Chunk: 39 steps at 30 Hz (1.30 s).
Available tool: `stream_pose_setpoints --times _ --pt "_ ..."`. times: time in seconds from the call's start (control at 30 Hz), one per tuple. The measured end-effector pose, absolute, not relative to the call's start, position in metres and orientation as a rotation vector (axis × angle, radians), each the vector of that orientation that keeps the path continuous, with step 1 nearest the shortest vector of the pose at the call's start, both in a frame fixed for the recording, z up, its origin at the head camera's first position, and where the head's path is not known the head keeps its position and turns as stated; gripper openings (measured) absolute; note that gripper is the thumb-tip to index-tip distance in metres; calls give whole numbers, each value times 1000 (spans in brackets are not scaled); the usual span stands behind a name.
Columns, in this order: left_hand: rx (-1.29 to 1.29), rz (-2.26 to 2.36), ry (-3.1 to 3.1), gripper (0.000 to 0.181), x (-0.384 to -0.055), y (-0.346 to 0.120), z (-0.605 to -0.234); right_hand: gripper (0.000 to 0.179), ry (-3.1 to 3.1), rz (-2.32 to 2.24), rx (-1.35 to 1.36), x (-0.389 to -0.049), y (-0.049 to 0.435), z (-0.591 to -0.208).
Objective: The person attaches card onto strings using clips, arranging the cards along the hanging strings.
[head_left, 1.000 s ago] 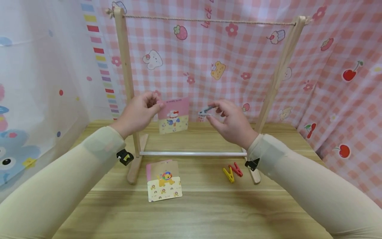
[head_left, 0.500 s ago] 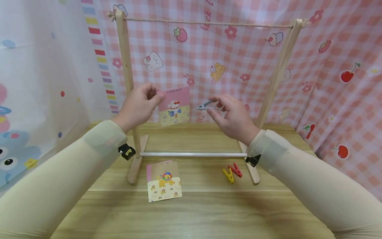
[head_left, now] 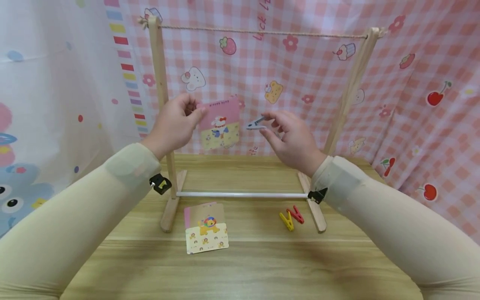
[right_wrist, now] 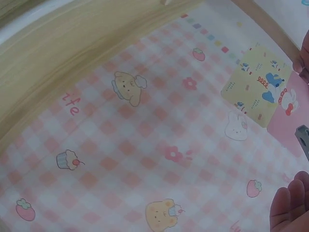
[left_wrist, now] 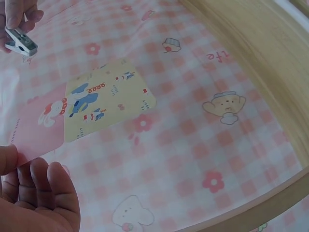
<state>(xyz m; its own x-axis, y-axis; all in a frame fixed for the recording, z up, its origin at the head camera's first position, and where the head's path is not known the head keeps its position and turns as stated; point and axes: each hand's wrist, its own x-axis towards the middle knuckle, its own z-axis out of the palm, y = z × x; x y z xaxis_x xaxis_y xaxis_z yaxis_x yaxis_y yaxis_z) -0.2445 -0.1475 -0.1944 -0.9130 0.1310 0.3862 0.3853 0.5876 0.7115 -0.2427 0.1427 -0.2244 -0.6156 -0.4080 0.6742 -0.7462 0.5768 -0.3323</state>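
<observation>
In the head view my left hand (head_left: 174, 123) pinches a pink and yellow card (head_left: 220, 123) with a rabbit picture by its upper left corner, holding it upright in the air. To its right, my right hand (head_left: 294, 139) grips a grey-white clothespin (head_left: 256, 124) between thumb and index finger, its nose toward the card but apart from it. The left wrist view shows the card (left_wrist: 82, 106) pinched at its pink end, and the clothespin (left_wrist: 21, 42) in the other hand. Only part of the clothespin (right_wrist: 303, 137) shows in the right wrist view.
A rope (head_left: 262, 32) stretches between two wooden posts above the hands, with a white rod (head_left: 241, 194) low between them. On the table lie a lion card (head_left: 207, 237) over a pink one, plus a yellow clothespin (head_left: 287, 221) and a red clothespin (head_left: 296, 214).
Both hands have risen, carrying the card and the grey-white clothespin up toward the rope. The head view has tilted up slightly. The cards and clothespins on the table stay put.
</observation>
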Motion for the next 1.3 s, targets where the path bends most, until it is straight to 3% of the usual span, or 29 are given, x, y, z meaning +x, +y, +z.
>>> stream_pose_setpoints --times 1.3 --pt "-370 -1263 -2421 25 -243 -133 -144 29 -2070 769 840 -244 123 -138"
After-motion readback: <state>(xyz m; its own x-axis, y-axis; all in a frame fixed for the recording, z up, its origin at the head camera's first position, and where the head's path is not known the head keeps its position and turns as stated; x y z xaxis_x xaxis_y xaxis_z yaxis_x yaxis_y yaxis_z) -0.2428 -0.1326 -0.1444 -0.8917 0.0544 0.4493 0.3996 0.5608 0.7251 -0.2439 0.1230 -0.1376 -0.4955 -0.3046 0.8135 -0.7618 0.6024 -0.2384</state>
